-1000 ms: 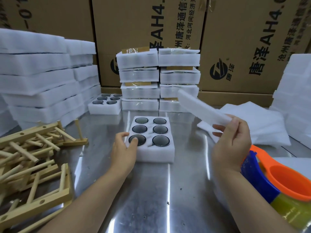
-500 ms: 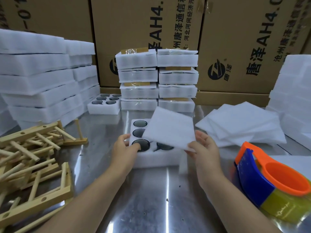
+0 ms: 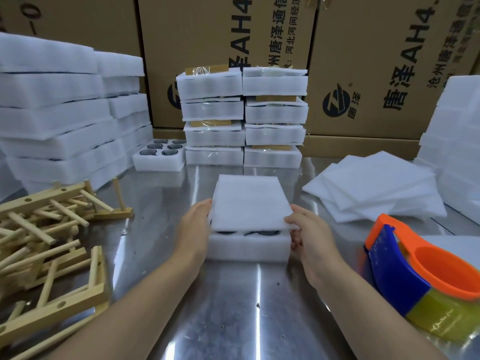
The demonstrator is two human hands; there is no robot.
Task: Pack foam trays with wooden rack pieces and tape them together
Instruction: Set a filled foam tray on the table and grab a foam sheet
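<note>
Your right hand [image 3: 311,237] pinches the near right corner of the foam sheet [image 3: 249,201], and your left hand [image 3: 193,227] clasps the left side of the foam tray [image 3: 249,246] beneath it, mid-table [image 3: 233,307]. The wooden rack pieces [image 3: 46,229] are heaped at the left edge, and the tape dispenser [image 3: 415,276] sits by the right.

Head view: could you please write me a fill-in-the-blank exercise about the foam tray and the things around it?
1. The foam sheet rests on ____ of the foam tray.
2. The wooden rack pieces lie to the ____ of the tray.
3. The tape dispenser has a blue and ____ body.

Missing words: top; left; orange.
</note>
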